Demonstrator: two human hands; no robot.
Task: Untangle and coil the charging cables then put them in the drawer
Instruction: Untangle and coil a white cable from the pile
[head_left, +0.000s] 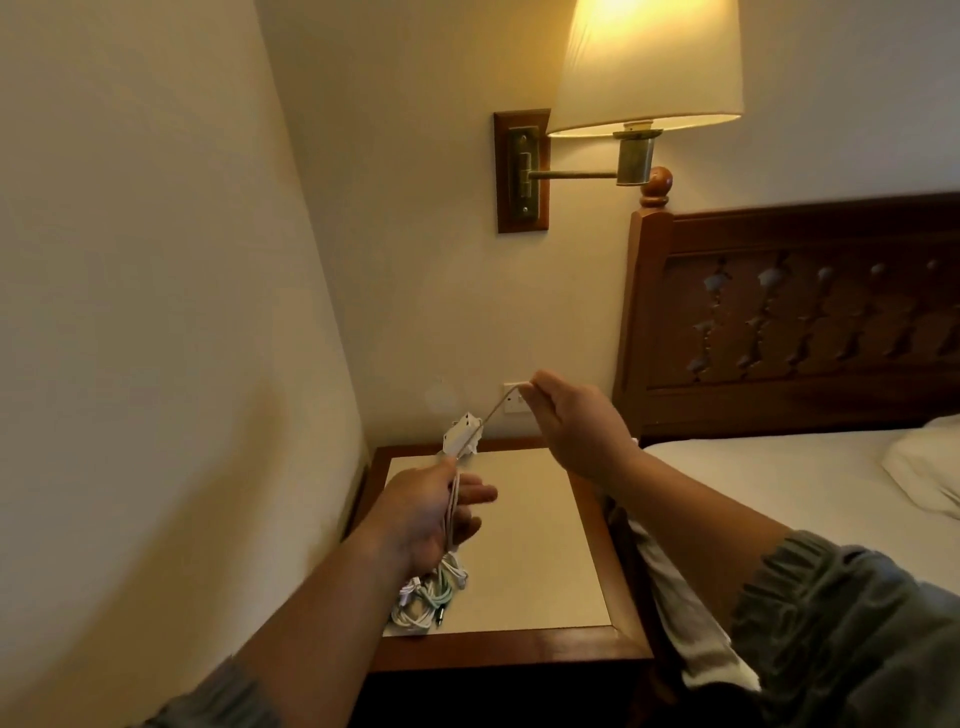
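Note:
A thin beige charging cable runs taut between my two hands above the nightstand. My left hand pinches several strands of it, which hang down across my palm. My right hand is raised higher and farther back, pinching the cable's upper bend. A white adapter block sits just above my left hand, near the cable. Under my left wrist a tangle of white and pale green cables lies on the nightstand's front left corner. No drawer is visible.
The nightstand stands in a corner, walls at left and behind, with a wall socket behind my right hand. A bed with a carved wooden headboard lies at right. A lit wall lamp hangs overhead.

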